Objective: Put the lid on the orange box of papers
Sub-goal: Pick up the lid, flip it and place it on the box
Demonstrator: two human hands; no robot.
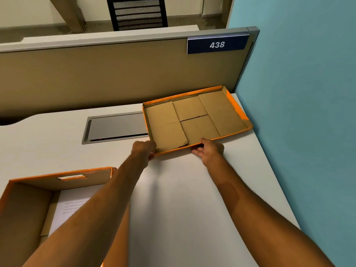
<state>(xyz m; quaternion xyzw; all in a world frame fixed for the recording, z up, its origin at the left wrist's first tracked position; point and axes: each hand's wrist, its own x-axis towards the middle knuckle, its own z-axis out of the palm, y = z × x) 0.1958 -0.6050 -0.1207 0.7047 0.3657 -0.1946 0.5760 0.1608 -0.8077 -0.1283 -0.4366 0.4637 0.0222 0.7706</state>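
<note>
Papers [76, 207] lie inside the open box [25, 209] at the desk's [183, 199] near left edge. Both hands grip the near rim of the upturned lid [196, 118] by the far right corner: left hand [144, 150] on its left corner, right hand [210, 151] further right.

Orange lid [196, 120] lying upside down at two o'clock on the white desk [188, 199], brown cardboard flaps facing up, far corner near the teal wall [300, 112]. Left hand [144, 150] gripping the lid's near left corner; right hand [209, 151] pinching the near edge, thumb on top, fingers beneath. Open orange box [28, 201] at eight o'clock, printed papers [71, 207] inside. Metal cable hatch [115, 127] at eleven o'clock. Sign "438" [217, 44] on the partition [107, 78].
</note>
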